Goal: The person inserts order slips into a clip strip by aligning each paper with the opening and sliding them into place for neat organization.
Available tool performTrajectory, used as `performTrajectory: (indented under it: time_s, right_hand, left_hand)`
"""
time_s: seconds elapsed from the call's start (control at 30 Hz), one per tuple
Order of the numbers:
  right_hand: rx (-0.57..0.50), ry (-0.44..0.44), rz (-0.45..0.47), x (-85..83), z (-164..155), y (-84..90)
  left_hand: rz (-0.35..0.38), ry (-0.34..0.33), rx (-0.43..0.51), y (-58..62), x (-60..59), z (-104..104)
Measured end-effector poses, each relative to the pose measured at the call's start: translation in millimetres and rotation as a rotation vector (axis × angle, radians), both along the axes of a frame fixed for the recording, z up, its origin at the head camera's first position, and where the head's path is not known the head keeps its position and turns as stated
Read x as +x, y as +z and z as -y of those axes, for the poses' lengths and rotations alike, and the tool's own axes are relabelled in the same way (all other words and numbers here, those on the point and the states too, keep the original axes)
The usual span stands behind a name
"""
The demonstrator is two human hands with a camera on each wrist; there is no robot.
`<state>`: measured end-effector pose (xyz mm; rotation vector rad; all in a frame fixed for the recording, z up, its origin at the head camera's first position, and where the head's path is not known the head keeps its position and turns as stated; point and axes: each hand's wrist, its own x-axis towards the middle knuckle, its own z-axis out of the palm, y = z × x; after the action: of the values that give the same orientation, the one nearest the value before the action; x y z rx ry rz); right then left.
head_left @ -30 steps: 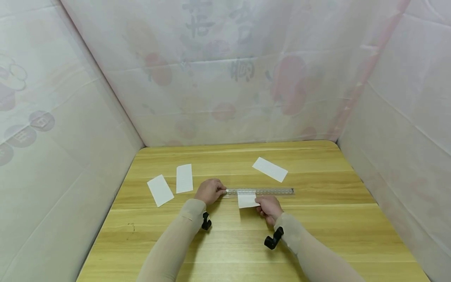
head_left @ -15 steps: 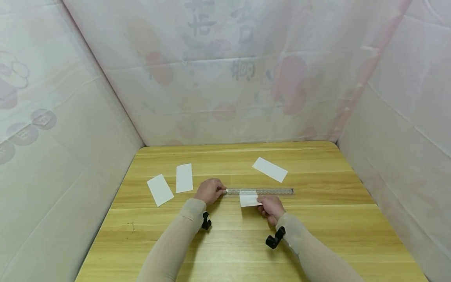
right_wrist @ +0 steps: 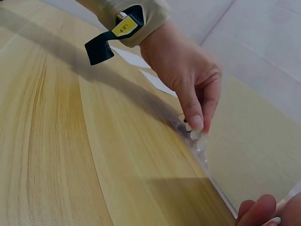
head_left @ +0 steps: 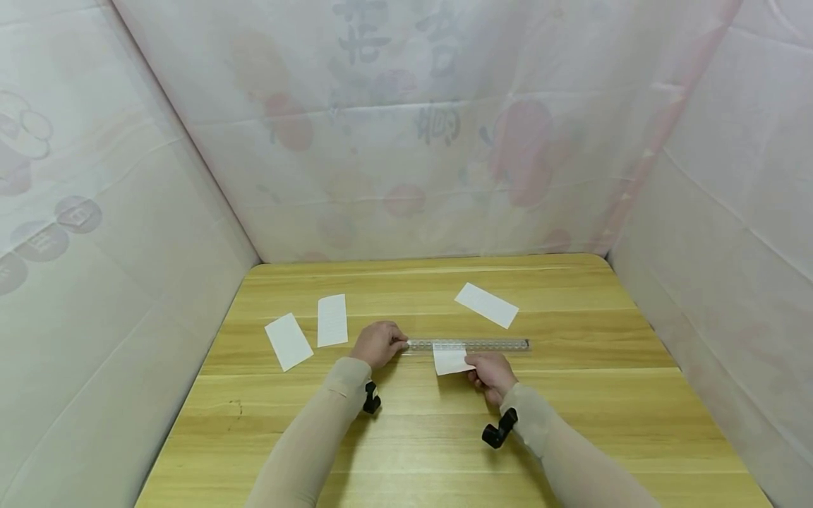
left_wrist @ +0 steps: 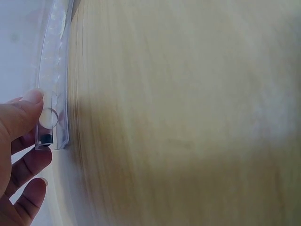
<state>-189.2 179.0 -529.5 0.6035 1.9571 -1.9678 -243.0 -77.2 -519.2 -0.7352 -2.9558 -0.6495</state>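
Now left hand (head_left: 379,343) pressing clear ruler (head_left: 468,345), right hand (head_left: 490,374) pinching paper slip (head_left: 449,360)

We see a wooden tabletop (head_left: 571,423): clear ruler (head_left: 483,345) at centre, small slip (head_left: 449,360) touching it, two paper slips (head_left: 288,342) (head_left: 332,320) at 10 o'clock, another slip (head_left: 486,305) at 1.

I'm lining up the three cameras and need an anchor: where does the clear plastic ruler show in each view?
Head: the clear ruler lies flat across the table's middle, its left end under the left hand.
Left wrist: it runs up the left edge, fingertips pressing its end.
Right wrist: only its end shows, right of centre, under the left hand's fingertips.
Shared landmark: the left hand's fingertips on the ruler's end.
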Motion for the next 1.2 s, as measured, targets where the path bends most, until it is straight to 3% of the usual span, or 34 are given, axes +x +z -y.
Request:
performTrajectory:
  time_s: [0.23,0.5,0.97,1.2]
  right_hand:
    - [0.019,0.018,0.004,-0.7,-0.1,1.0]
    - [0.039,0.096,0.031,-4.7,-2.4,-0.7]
    - [-0.003,0.005,0.035,-1.6,1.6,3.2]
    - [-0.013,0.003,0.02,-1.3,1.8,1.5]
  left_hand:
    - [-0.007,-0.006,-0.002,-1.6,-1.8,0.6]
    - [0.009,0.004,0.006,-1.4,-0.9,1.4]
    - [-0.003,-0.008,0.013,-1.0,-0.3,-0.4]
    - [-0.006,-0.002,0.007,-1.3,-0.3,-0.1]
